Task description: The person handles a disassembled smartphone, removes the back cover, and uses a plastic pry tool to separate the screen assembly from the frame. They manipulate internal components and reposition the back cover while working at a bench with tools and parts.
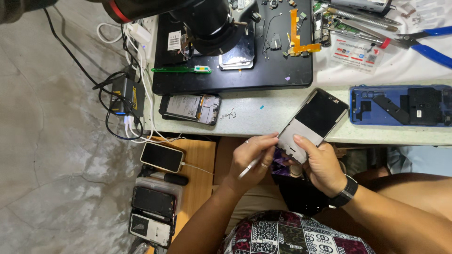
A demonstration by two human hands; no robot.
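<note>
1. Right hand [322, 164] grasping the phone frame [313, 120] over the table's near edge [282, 134].
2. Left hand [252, 157] pinching a thin tool [248, 168] against the frame's lower end.
3. Could slip and gouge the frame, or jab the right thumb just beside.

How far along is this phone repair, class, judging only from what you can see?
Done: the blue phone lies opened. In hand: the right hand holds a phone frame, and the left hand holds a thin tool. Left: loose parts remain unfitted.

Blue pliers [426, 44] cut by right edge; tool tip under left hand [252, 160] hidden, perhaps tweezers.
</note>
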